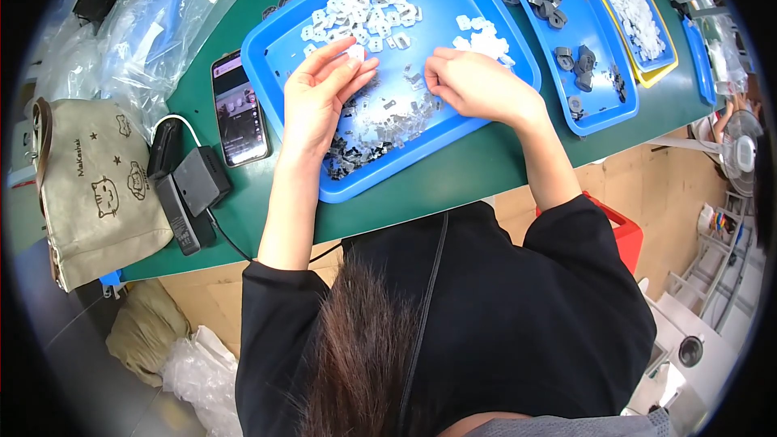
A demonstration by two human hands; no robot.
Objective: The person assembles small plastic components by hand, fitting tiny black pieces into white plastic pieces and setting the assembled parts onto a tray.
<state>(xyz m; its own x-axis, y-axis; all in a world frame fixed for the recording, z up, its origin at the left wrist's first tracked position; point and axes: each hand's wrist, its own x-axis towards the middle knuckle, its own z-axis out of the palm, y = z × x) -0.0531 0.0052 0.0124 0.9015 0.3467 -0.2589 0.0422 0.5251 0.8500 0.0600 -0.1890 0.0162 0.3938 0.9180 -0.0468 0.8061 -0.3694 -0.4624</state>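
My left hand (pixel 324 85) is over the large blue tray (pixel 477 139), pinching a small white plastic part (pixel 355 53) between thumb and fingers. To its right, my right hand (pixel 477 85) hovers above the tray with fingers curled together; whatever its fingertips hold, if anything, is hidden. A heap of white plastic parts (pixel 368 10) covers the tray's far side. Small thin metal pieces (pixel 396 117) are scattered between and below my hands, with darker ones (pixel 350 158) gathered at the near left. Another cluster of white pieces (pixel 487 42) sits just beyond my right hand.
A smaller blue tray (pixel 603 113) with grey round parts stands at the right, beside a yellow tray (pixel 660 74) bearing white pieces. Leftward are a phone (pixel 240 109), black power bricks (pixel 202 182), a canvas bag (pixel 113 194) and clear plastic bags (pixel 154 40). More grey parts lie along the far side.
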